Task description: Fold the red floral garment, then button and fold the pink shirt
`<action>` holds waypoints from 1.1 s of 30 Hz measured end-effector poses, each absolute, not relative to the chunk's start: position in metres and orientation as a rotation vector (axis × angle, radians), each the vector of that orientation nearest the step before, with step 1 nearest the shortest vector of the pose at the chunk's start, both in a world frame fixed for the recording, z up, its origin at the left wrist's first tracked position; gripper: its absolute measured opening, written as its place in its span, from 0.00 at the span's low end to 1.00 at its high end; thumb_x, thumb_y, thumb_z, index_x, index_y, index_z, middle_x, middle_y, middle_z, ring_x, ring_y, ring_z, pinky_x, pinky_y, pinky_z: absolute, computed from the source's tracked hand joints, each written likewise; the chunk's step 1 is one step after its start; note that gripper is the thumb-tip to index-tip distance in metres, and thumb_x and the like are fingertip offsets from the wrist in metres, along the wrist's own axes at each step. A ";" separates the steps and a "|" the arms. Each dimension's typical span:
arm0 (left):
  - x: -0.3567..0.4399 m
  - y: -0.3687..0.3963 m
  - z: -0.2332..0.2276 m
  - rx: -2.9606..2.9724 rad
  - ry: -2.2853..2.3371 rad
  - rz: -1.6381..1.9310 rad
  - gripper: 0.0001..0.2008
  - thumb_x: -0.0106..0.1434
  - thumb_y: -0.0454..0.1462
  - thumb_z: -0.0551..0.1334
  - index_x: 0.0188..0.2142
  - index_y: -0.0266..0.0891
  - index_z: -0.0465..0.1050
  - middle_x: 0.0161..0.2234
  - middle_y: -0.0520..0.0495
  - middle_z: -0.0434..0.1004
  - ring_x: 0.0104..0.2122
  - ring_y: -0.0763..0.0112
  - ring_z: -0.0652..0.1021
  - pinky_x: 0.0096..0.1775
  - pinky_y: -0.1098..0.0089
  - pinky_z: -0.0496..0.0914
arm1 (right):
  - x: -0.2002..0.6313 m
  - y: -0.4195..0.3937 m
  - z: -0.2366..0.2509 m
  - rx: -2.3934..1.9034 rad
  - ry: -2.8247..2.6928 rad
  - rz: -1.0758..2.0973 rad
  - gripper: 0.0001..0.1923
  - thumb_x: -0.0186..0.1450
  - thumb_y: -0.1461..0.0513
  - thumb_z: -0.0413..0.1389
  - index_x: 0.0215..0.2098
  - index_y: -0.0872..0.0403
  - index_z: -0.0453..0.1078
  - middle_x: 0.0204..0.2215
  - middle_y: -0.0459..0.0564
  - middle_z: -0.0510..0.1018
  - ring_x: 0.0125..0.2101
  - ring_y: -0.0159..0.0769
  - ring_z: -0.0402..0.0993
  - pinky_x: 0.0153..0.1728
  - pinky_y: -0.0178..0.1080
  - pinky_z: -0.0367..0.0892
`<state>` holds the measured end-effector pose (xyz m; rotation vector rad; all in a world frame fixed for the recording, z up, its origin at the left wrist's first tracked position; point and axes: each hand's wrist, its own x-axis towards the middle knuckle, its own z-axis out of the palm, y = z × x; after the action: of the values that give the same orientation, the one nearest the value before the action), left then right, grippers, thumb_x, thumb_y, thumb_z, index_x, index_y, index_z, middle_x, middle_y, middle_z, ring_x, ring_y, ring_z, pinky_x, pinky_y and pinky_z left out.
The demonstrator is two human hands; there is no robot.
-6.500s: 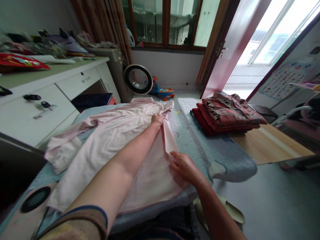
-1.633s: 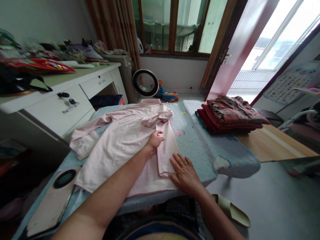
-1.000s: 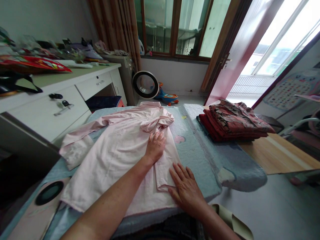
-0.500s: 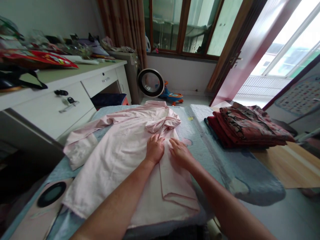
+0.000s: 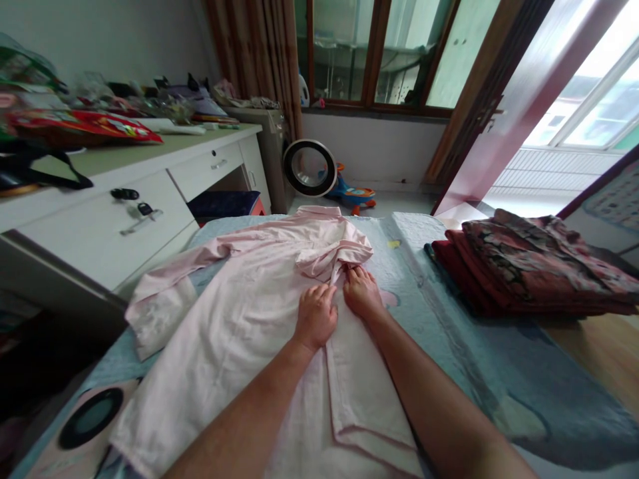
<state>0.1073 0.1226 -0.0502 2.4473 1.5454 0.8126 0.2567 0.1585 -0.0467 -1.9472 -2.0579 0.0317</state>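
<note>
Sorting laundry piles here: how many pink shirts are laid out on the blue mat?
1. The pink shirt lies spread on the blue mat, under the left hand and right hand. The stack on the right is red.

The head camera is looking forward and down, close over the shirt point(image 5: 279, 313), facing the window point(image 5: 369, 50).

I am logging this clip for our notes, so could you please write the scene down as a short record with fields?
Setting: room with a padded blue cover as work surface
Garment: pale pink shirt lying flat, right side folded inward, left sleeve spread out
Left hand: palm down on the shirt beside the fold
Right hand: fingers pinching bunched fabric just below the collar
Beside it: stack of folded red patterned clothes to the right
Left of surface: white desk with drawers, cluttered top
Floor beyond: round fan
</note>
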 end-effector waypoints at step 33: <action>-0.014 0.239 -0.013 1.155 2.338 1.376 0.22 0.55 0.31 0.59 0.50 0.35 0.67 0.50 0.36 0.72 0.50 0.48 0.73 0.51 0.51 0.68 | 0.257 0.154 -0.037 -1.925 -2.037 0.107 0.17 0.70 0.60 0.46 0.55 0.50 0.66 0.60 0.53 0.66 0.62 0.42 0.56 0.62 0.45 0.49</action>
<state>-0.0137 0.2389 -0.0126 1.1552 2.3378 1.3762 0.2568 0.1543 -0.0365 -1.9246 -2.0372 0.1075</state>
